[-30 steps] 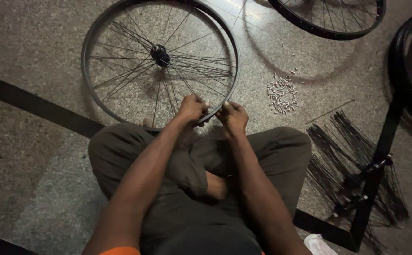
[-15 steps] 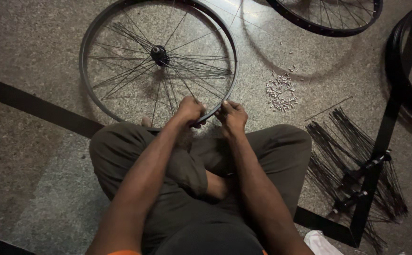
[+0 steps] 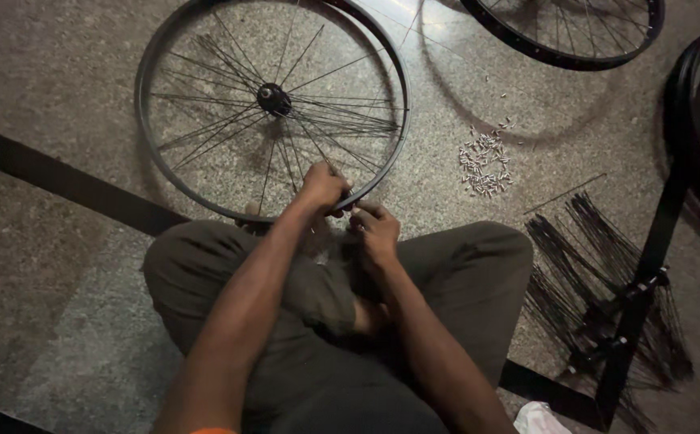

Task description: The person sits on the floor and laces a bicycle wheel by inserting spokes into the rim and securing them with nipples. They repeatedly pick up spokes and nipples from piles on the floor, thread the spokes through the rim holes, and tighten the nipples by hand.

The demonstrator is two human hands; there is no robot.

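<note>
Little changed: both hands stay at the near rim of the bicycle wheel (image 3: 205,201), flat on the floor before crossed legs. Left hand (image 3: 323,187) grip closed on rim; right hand (image 3: 376,233) pinched, contents unclear. Risk: fitting slips, joins loose nipples (image 3: 485,163); spoke bundle (image 3: 599,281) right.

Nipples: small pile of silvery metal spoke nipples (image 3: 485,163) on speckled stone floor (image 3: 61,64).
Spokes: loose black wire spokes (image 3: 583,265) fanned right.
Second wheel: black spoked rim (image 3: 563,36), top.
</note>
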